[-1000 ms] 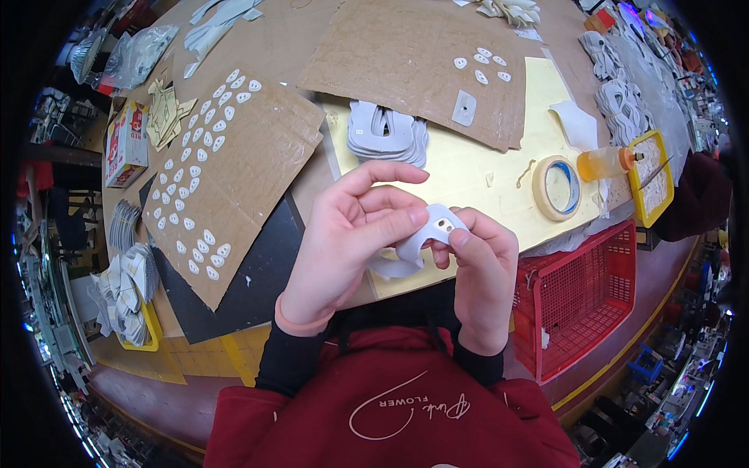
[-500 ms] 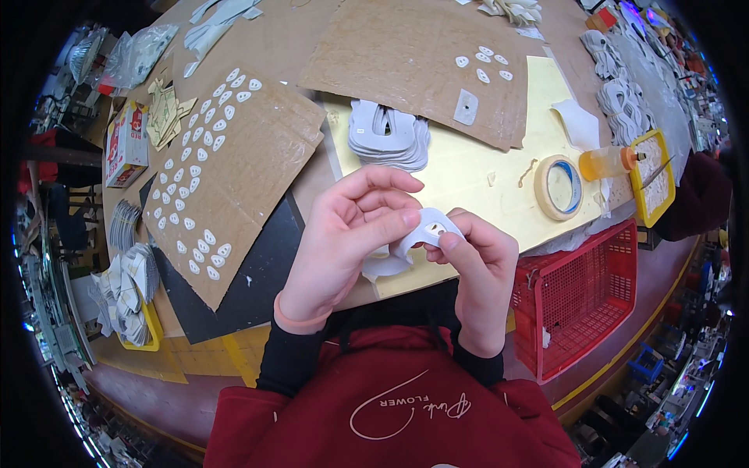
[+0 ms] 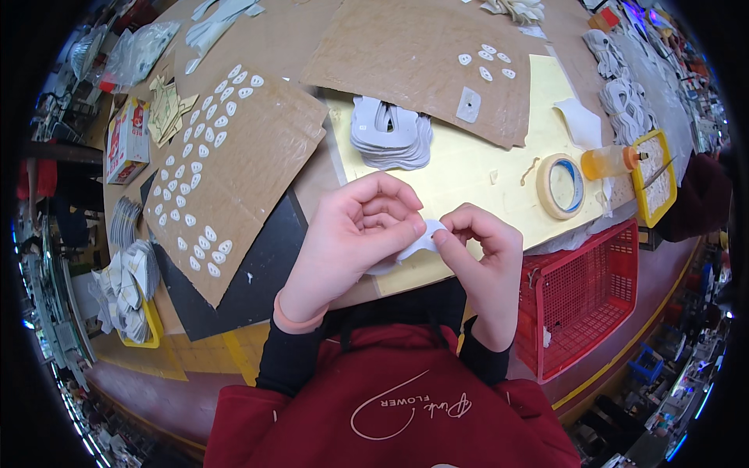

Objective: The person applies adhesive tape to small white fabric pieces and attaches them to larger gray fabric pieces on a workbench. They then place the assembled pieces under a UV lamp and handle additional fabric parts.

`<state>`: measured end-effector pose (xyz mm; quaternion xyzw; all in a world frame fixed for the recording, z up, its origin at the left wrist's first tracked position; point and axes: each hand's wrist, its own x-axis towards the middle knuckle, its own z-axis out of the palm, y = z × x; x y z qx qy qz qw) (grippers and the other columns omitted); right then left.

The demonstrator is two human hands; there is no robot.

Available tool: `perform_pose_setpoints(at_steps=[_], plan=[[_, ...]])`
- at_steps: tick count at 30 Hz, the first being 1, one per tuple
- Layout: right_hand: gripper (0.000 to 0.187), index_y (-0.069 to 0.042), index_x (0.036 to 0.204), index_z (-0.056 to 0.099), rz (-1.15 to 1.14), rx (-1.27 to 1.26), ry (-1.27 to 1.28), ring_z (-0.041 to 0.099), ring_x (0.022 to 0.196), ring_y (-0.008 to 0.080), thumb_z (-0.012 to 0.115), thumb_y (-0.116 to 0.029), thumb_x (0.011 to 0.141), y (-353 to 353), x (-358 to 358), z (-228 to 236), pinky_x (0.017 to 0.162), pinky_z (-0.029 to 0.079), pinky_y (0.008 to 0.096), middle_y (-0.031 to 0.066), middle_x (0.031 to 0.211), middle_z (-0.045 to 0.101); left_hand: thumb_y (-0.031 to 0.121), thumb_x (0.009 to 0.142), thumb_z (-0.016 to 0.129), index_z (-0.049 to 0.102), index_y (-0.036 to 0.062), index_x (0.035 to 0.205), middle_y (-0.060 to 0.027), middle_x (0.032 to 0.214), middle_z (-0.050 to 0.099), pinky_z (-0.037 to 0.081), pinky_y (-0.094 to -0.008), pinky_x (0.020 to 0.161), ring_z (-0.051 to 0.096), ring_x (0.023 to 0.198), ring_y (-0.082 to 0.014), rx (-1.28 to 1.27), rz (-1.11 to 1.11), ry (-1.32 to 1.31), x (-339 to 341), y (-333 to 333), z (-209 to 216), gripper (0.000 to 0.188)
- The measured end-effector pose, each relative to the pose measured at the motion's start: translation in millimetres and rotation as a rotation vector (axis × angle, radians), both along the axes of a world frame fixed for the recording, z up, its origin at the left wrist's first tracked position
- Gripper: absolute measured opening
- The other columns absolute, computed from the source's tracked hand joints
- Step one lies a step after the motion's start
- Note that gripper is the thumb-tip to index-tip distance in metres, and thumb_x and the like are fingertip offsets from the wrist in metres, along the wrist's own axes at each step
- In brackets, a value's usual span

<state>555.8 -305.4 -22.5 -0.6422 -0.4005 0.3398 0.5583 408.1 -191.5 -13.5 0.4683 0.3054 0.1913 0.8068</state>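
- In the clock's centre, a soft white curved piece of sheet material [image 3: 424, 236] is in both hands, raised above the brown worktop [image 3: 281, 39].
- The left hand [image 3: 351, 226] pinches its left edge between thumb and forefinger; the right hand [image 3: 488, 261] has its grip closed on the right edge.
- I judge this piece unfinished, because both hands hold it; how many are completed, I cannot tell.
- Waiting, it seems: small white rounded-triangle pieces [image 3: 214, 270] on the brown cardboard sheet [image 3: 273, 148] at 10 o'clock, and a stack of white looped sheets [image 3: 402, 148] at 11.
- At 8 o'clock, a yellow plastic tray [image 3: 156, 324] holds white cut pieces [image 3: 139, 269].
- At 4, a red plastic mesh basket [image 3: 624, 273] contains a small white scrap [image 3: 546, 338].
- At 2, a clear orange-capped bottle [image 3: 601, 162] contains amber liquid.
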Motion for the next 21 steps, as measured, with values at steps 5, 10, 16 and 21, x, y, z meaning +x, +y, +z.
perform_pose_setpoints(at_steps=[5,10,16,21], plan=[[0.005,0.004,0.078,0.064,0.109,-0.105,-0.126,0.047,0.063,0.0059,0.067,0.0,0.08,-1.1,4.4,-2.7,0.058,0.037,0.0218,0.0003,0.068,0.057,-0.002,0.089,0.069,0.062,0.0002,0.101,0.0001,0.084,0.065,0.046,-0.016,0.062,0.059,0.072,-0.0006,0.056,-0.091,0.108,2.7,0.3,0.5,0.014],[0.005,0.003,0.075,0.063,0.095,-0.092,-0.131,0.044,0.058,0.0052,0.067,0.001,0.077,-2.2,0.8,-8.7,0.054,0.035,0.0218,0.0,0.064,0.055,0.0,0.09,0.067,0.061,-0.0003,0.099,0.0028,0.081,0.062,0.047,-0.0158,0.064,0.058,0.073,0.0004,0.056,-0.148,0.103,3.2,-0.5,-3.2,0.011],[0.004,0.004,0.075,0.063,0.07,-0.101,-0.096,0.044,0.058,0.0044,0.065,0.002,0.078,-3.1,-0.8,-9.2,0.053,0.034,0.0217,-0.0002,0.064,0.056,0.0,0.091,0.066,0.06,-0.0004,0.098,0.0032,0.08,0.062,0.045,-0.0154,0.062,0.057,0.073,0.001,0.073,-0.141,0.101,6.3,-3.1,-4.7,0.01],[0.004,0.005,0.075,0.063,0.08,-0.099,-0.003,0.045,0.06,0.0044,0.063,0.005,0.079,-5.8,1.1,-12.3,0.055,0.034,0.0207,0.0008,0.067,0.058,0.001,0.091,0.067,0.059,0.0005,0.099,0.0032,0.08,0.062,0.045,-0.0154,0.062,0.057,0.072,0.0007,0.076,-0.113,0.087,5.7,-3.4,-5.3,0.011]])
